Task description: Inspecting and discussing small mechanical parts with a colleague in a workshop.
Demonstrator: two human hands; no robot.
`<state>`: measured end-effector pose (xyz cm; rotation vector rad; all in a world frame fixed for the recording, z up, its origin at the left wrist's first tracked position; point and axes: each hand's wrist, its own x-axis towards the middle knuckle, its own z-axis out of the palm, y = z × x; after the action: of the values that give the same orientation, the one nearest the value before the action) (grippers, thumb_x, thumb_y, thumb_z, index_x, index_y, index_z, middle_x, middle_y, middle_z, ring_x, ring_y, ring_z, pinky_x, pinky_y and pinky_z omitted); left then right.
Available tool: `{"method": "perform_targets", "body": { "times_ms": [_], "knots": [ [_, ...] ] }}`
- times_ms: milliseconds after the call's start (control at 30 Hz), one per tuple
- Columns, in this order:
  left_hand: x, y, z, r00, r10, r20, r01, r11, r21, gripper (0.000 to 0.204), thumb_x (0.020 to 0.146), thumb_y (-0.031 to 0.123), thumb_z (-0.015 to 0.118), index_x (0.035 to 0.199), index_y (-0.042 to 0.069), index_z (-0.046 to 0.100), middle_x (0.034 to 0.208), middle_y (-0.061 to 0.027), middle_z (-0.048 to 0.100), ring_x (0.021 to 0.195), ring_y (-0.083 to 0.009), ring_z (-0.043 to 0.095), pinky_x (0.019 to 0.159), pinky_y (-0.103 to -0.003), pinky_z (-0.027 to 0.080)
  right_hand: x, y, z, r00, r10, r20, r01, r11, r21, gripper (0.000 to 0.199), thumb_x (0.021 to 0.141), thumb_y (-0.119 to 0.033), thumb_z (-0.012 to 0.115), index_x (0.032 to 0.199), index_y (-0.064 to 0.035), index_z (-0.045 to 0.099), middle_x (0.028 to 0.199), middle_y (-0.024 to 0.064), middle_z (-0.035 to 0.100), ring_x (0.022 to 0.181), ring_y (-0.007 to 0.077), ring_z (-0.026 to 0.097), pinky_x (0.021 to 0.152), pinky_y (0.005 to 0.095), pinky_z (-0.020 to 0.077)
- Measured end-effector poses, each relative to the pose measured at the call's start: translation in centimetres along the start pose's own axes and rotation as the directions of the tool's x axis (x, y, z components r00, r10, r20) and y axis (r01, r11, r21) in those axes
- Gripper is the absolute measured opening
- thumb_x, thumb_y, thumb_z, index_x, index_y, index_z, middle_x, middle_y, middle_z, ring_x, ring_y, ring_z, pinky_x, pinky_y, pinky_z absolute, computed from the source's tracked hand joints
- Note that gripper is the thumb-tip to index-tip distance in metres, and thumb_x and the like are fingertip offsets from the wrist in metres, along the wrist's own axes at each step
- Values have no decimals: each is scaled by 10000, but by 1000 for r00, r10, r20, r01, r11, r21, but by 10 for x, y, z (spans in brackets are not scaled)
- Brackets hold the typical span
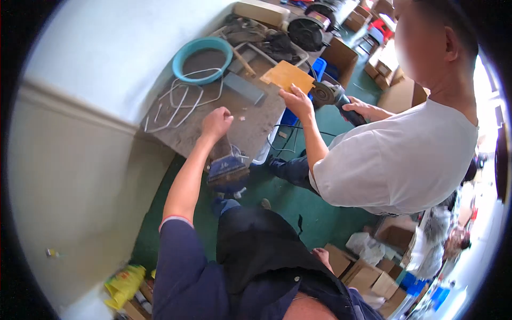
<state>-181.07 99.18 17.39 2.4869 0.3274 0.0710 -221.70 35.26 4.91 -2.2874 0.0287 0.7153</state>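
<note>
My left hand (217,122) is closed over the near part of the dusty worktable (184,130). What is inside its fingers, if anything, is hidden. Low beside my dark apron, my right hand (322,255) shows only in part, and its fingers are too small to read. Across from me a co-worker in a white shirt steadies a flat orange-yellow board (289,76) with one hand. An angle grinder (329,95) is in that person's other hand, its disc close to the board's edge. A grey block (244,88) lies on the table, between my left hand and the board.
Bent white wire frames (178,101) and a turquoise basin (176,64) occupy the table's wall side. A blue block-like thing (226,166) is at the near table edge. Black cables hang under the board. Cardboard boxes (368,277) stand at lower right, a yellow bag (124,286) at lower left.
</note>
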Motion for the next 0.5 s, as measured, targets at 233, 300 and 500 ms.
{"method": "perform_targets", "body": {
  "times_ms": [233, 300, 500],
  "knots": [
    [137, -27, 90, 871, 75, 486, -174, 971, 164, 359, 762, 263, 711, 1064, 82, 644, 1030, -164, 684, 996, -341, 655, 861, -460, 517, -149, -58, 179, 540, 841, -33, -727, 486, 485, 154, 808, -164, 708, 889, -33, 718, 754, 59, 687, 711, 160, 656, 639, 314, 532],
    [143, -27, 100, 853, 139, 503, -258, 950, 176, 352, 772, 256, 702, 1062, 69, 628, 1045, -183, 676, 1001, -348, 653, 861, -463, 519, -165, -112, 201, 863, 457, -217, -447, 889, 98, 257, 805, -201, 727, 972, -5, 722, 813, 59, 709, 745, 132, 644, 685, 311, 530],
    [156, -49, 98, 807, 337, 486, -455, 878, 147, 260, 811, 204, 656, 995, 32, 595, 1024, -228, 669, 971, -380, 656, 845, -474, 529, -129, -247, 286, 649, 760, 36, -686, 565, 460, 231, 811, -182, 708, 951, 1, 717, 809, 56, 708, 741, 126, 633, 684, 308, 521]
  ]
}}
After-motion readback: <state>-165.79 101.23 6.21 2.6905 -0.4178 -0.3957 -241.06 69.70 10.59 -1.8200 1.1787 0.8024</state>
